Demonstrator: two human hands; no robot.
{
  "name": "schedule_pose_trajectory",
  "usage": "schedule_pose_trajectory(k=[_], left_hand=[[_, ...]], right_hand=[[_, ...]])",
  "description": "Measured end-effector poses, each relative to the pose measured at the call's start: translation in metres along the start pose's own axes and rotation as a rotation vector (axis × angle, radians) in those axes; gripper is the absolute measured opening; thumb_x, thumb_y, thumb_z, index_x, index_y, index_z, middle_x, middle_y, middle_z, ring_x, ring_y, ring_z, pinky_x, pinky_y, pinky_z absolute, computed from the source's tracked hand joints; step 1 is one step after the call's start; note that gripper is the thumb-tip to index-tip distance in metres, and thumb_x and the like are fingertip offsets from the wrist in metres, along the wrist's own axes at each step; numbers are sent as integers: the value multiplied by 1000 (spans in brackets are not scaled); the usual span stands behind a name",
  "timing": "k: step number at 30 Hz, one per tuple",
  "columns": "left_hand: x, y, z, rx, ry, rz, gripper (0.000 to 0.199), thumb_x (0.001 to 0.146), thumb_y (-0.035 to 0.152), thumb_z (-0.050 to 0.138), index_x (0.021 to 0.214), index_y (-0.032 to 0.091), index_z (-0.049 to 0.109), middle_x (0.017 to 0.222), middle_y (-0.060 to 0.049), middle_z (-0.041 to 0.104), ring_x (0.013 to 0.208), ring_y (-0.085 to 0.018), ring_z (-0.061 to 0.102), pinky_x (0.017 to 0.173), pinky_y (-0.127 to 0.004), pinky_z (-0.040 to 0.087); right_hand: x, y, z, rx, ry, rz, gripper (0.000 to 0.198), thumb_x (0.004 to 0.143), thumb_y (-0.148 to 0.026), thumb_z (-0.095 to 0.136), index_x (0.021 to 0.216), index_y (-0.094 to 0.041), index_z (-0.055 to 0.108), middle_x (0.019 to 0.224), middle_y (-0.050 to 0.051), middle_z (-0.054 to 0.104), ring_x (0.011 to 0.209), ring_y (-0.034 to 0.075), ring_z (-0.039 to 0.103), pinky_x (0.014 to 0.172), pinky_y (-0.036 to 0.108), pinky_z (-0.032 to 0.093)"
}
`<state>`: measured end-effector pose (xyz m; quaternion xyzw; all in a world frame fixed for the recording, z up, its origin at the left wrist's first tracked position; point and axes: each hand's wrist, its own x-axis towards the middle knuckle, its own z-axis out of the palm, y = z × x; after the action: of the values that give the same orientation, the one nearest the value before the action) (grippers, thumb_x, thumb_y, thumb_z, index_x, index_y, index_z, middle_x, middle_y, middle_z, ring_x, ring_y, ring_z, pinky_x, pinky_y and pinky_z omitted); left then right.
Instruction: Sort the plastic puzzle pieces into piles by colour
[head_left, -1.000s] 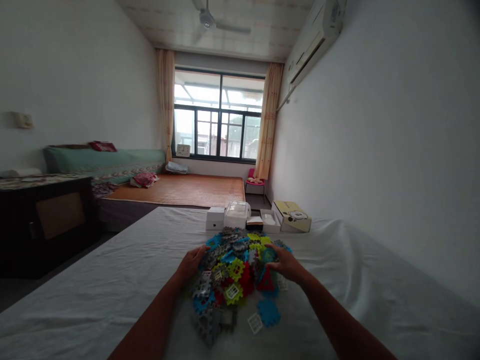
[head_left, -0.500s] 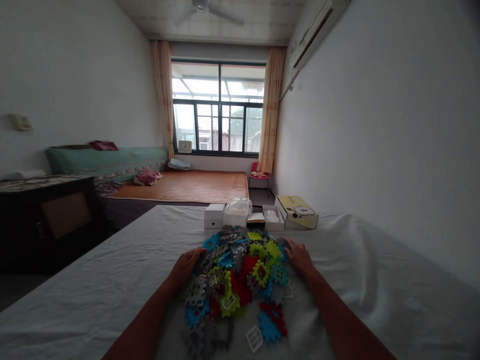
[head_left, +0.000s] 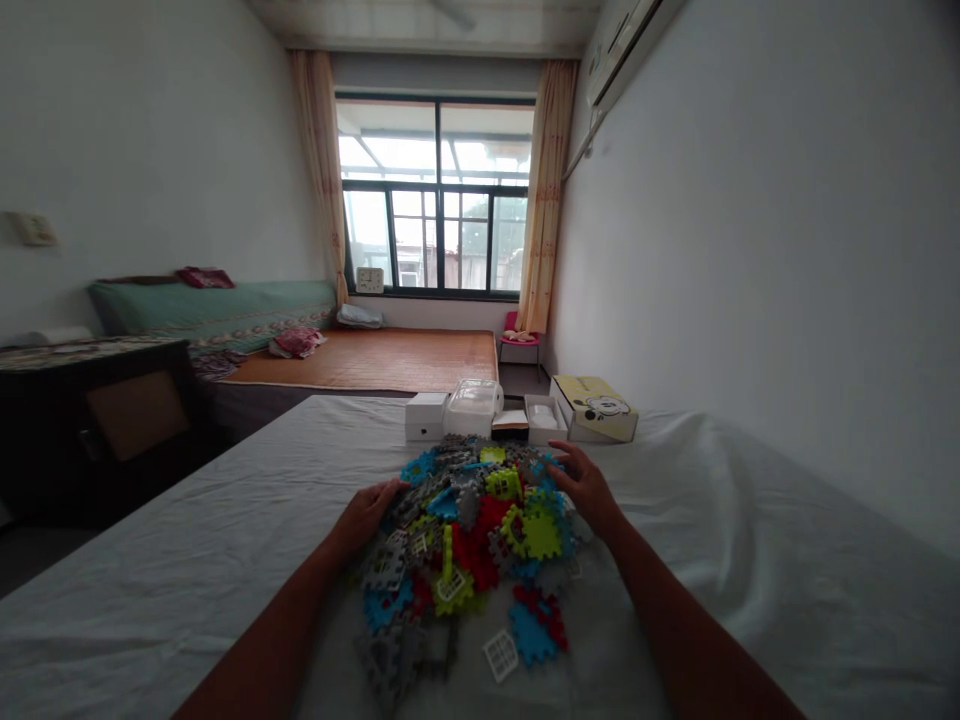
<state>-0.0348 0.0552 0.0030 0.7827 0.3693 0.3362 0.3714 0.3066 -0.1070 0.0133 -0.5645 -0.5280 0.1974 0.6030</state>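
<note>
Pile of toothed plastic pieces (head_left: 480,545) lay on the pale sheet (head_left: 247,500), centre, between the two hands; grey, blue, red and lime mixed. Left hand (head_left: 373,505) at the pile's left edge, fingers fairly straight and close together, tips by a blue piece (head_left: 418,468); could not tell whether they had hold of anything. Right hand (head_left: 589,485) at the far right edge, thumb and forefinger parted beside blue and grey pieces; any grip on one could not be made out. Near right, slightly apart from the pile: a blue piece overlapping a red one (head_left: 553,612), a white lattice piece (head_left: 501,655) just left. Beyond the far side: white box (head_left: 426,416), clear container (head_left: 472,408), yellow box (head_left: 596,410).
</note>
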Motion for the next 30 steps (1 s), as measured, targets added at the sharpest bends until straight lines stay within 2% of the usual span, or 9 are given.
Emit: schedule_pose_trajectory(k=[2, 5, 9, 12, 16, 20, 23, 26, 30], left_hand=[[0, 1, 0, 13, -12, 1, 61, 76, 66, 43, 96, 17, 72, 99, -4, 72, 98, -27, 61, 91, -35, 43], [-1, 3, 0, 13, -29, -7, 61, 77, 66, 42, 96, 16, 72, 98, -5, 72, 96, -27, 61, 89, -33, 44], [-2, 3, -1, 26, -49, 12, 59, 79, 63, 41, 99, 17, 71, 98, -4, 71, 96, -26, 61, 87, -31, 44], [-2, 3, -1, 32, -43, 21, 59, 79, 63, 41, 98, 17, 71, 97, -4, 71, 96, -26, 61, 87, -30, 44], [-3, 5, 0, 45, -42, 27, 59, 79, 62, 40, 100, 16, 71, 95, -4, 72, 94, -25, 62, 84, -29, 45], [-3, 5, -1, 64, -34, 38, 56, 80, 61, 41, 99, 17, 71, 97, -3, 72, 94, -25, 62, 84, -28, 45], [-2, 5, -1, 63, -34, 40, 54, 79, 60, 43, 96, 18, 72, 97, -3, 72, 95, -26, 61, 85, -29, 44], [-1, 4, -1, 56, -32, 52, 53, 77, 61, 45, 95, 19, 72, 96, -2, 72, 94, -26, 61, 85, -29, 44], [0, 1, -1, 45, -30, 43, 54, 76, 62, 47, 96, 19, 72, 96, -2, 72, 94, -27, 61, 85, -29, 45]], right_hand=[[-1, 2, 0, -55, -33, 26, 51, 77, -41, 55, 123, -21, 51, 94, 4, 65, 74, 16, 61, 61, 28, 51], [-1, 7, 0, -204, -42, 16, 45, 78, -39, 50, 119, -20, 57, 92, 4, 66, 74, 17, 61, 66, 29, 50], [-2, 6, 5, -302, -37, -27, 39, 83, -42, 41, 107, -22, 65, 102, 5, 67, 93, 22, 61, 85, 36, 46], [-4, 4, 9, -334, -36, -45, 37, 79, -48, 50, 100, -23, 69, 107, 6, 67, 103, 25, 58, 91, 39, 44], [-3, 1, 12, -314, -43, 23, 42, 68, -50, 63, 99, -22, 67, 107, 8, 67, 102, 27, 59, 85, 41, 47], [1, 1, 10, -159, -12, 18, 37, 63, -49, 69, 87, -21, 65, 113, 7, 64, 104, 27, 58, 83, 39, 48], [6, 14, -7, -63, 151, 80, 43, 66, -52, 65, 93, -18, 63, 95, 8, 69, 82, 23, 65, 66, 32, 52], [8, 42, -43, -211, 404, 196, 55, 71, -57, 55, 106, -14, 59, 83, 9, 70, 61, 19, 64, 50, 29, 51], [5, 77, -86, -429, 476, 222, 52, 76, -49, 44, 109, -11, 58, 85, 13, 70, 64, 21, 66, 56, 32, 54]])
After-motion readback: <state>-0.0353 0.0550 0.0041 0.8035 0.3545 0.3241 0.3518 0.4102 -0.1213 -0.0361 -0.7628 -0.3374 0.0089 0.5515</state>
